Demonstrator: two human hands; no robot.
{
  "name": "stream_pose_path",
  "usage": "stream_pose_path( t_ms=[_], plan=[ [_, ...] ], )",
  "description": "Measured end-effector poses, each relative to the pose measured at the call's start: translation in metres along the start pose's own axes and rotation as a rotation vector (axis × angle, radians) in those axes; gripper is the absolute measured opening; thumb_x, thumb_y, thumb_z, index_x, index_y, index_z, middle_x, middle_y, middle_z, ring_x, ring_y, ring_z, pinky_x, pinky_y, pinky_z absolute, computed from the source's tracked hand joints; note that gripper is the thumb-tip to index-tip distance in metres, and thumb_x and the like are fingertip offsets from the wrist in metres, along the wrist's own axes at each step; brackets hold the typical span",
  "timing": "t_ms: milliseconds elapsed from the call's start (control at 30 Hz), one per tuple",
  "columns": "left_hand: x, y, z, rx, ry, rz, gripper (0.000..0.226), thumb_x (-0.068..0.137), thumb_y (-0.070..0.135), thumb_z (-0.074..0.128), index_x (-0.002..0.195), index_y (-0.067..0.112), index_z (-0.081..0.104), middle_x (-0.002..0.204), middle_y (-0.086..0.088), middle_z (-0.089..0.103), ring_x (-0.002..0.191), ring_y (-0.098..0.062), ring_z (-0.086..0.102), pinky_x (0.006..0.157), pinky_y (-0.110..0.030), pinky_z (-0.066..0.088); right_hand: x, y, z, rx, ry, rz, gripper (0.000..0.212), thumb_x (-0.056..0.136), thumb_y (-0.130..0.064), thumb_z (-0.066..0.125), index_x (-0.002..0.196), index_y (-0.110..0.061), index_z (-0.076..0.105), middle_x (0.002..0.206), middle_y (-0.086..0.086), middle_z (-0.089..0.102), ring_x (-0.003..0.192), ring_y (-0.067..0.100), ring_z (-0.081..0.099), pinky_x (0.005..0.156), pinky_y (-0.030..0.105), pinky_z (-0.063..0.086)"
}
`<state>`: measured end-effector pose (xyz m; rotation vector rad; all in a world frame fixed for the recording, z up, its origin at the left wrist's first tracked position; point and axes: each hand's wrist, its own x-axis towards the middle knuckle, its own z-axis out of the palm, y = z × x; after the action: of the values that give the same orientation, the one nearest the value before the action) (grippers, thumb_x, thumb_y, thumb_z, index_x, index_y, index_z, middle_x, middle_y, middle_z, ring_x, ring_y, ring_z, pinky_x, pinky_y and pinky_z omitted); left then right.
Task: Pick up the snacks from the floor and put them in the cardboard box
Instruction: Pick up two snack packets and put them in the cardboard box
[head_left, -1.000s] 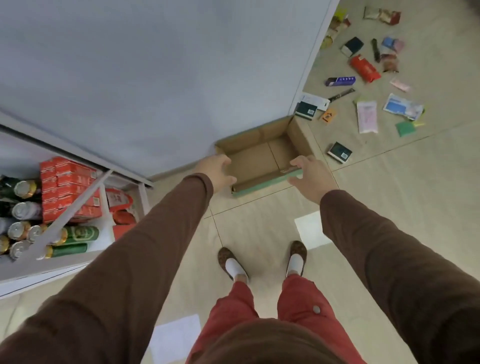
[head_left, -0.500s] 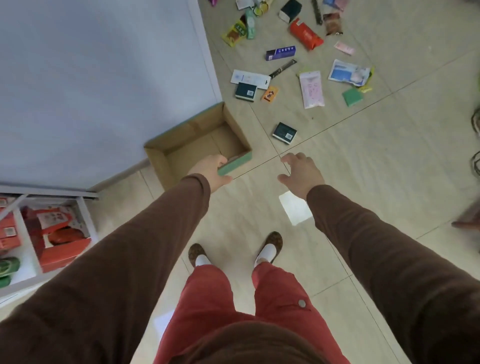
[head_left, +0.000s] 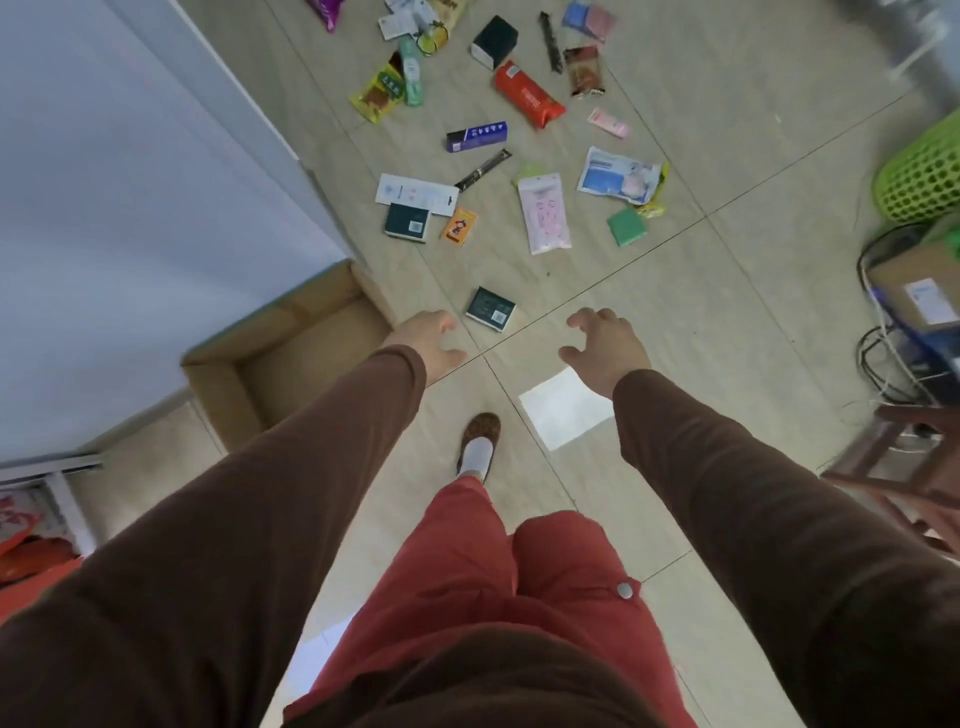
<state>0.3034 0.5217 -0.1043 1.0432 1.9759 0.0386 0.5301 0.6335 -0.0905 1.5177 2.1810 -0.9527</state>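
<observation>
A: What takes up the most room?

B: The tiled floor, then a pale blue-grey wall panel on the left. Against its lower edge sits the open cardboard box, empty as far as I can see.

A: And the person?

B: Standing, in red trousers and brown sleeves, both arms stretched forward and down. One patterned slipper shows below the hands.

A: The hands?

B: The left hand hangs just beside the box's right wall, fingers loosely spread, holding nothing. The right hand is also empty, fingers splayed and slightly curled, above bare tile.

A: Where are the snacks?

B: Scattered on the floor beyond the hands. Nearest is a small dark green box, between the two hands and a little farther out. Beyond it lie a pink packet, a long red pack, a blue-and-white pouch, a purple carton and a small orange sachet.

A: Anything at the edge?

B: A green mesh basket at the far right.
</observation>
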Motion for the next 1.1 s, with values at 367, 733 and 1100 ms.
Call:
stream_pose_path(
  t_ms=[367,733,1100],
  plan=[
    [0.146,0.184,-0.018,0.013,-0.02,-0.006,0.054,0.09,0.032,0.068,0.138,0.014,0.052,0.136,-0.01,0.053,0.119,-0.028,0.057,0.1,-0.033,0.045,0.133,0.115,-0.129,0.029,-0.014,0.021,0.046,0.094,-0.023,0.062,0.139,-0.015,0.055,0.135,0.014,0.054,0.128,0.035,0.048,0.1,0.04,0.043],
    [0.271,0.32,-0.024,-0.141,0.022,-0.129,0.059,0.09,0.032,0.071,0.141,0.013,0.05,0.141,-0.009,0.05,0.126,-0.028,0.055,0.106,-0.038,0.043,0.298,0.208,-0.273,-0.016,-0.051,-0.019,0.044,0.095,-0.023,0.062,0.137,-0.013,0.058,0.134,0.014,0.056,0.125,0.035,0.053,0.103,0.041,0.046],
    [0.441,0.396,-0.059,-0.195,0.0,-0.172,0.061,0.09,0.028,0.071,0.144,0.012,0.048,0.145,-0.012,0.05,0.127,-0.03,0.054,0.104,-0.033,0.042,0.493,0.225,-0.349,-0.073,-0.074,-0.086,0.041,0.094,-0.016,0.058,0.136,-0.015,0.057,0.132,0.012,0.056,0.124,0.033,0.052,0.101,0.043,0.048]
  ],
)
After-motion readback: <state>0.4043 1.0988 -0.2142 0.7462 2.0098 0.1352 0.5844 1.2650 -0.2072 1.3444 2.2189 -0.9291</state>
